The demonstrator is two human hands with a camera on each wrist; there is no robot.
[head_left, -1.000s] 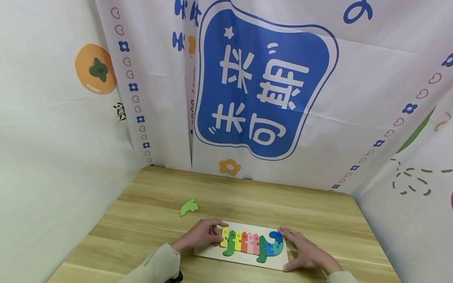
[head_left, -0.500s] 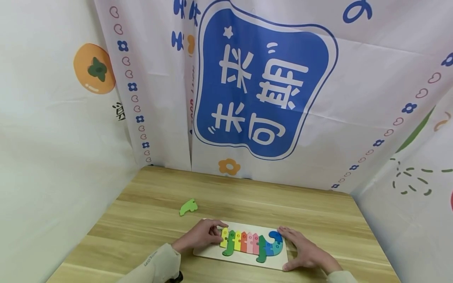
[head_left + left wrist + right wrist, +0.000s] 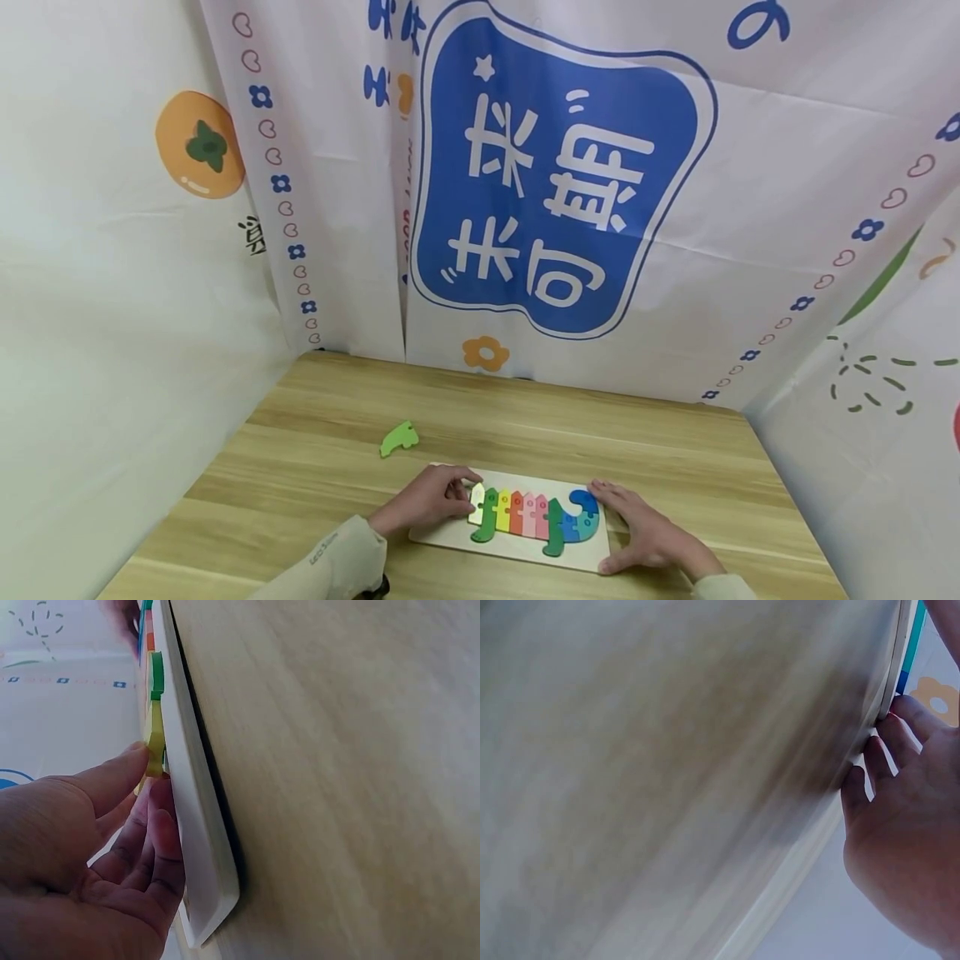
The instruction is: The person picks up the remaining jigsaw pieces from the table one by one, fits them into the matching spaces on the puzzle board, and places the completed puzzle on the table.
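Observation:
A crocodile-shaped jigsaw puzzle (image 3: 517, 512) in yellow, green, red, pink and blue lies on a pale wooden board (image 3: 517, 560). At its left end my left hand (image 3: 435, 498) pinches a yellow puzzle piece (image 3: 155, 739) between thumb and fingers. In the head view this piece stands beside the green front leg (image 3: 486, 521) and shines pale. My right hand (image 3: 645, 533) spans the board's right edge, with the thumb at the near corner and the fingertips by the blue tail (image 3: 588, 504). Its fingers are fairly straight and touch the board's edge in the right wrist view.
A light green puzzle piece (image 3: 400, 438), like a crocodile's head, lies on the wooden table (image 3: 300, 450) beyond the left hand. White printed cloth (image 3: 360, 275) hangs behind the table and along both sides.
The yellow piece under my left fingers has turned from plain yellow to a pale glare, as if tilted slightly. Both hands and the board stay almost where they were.

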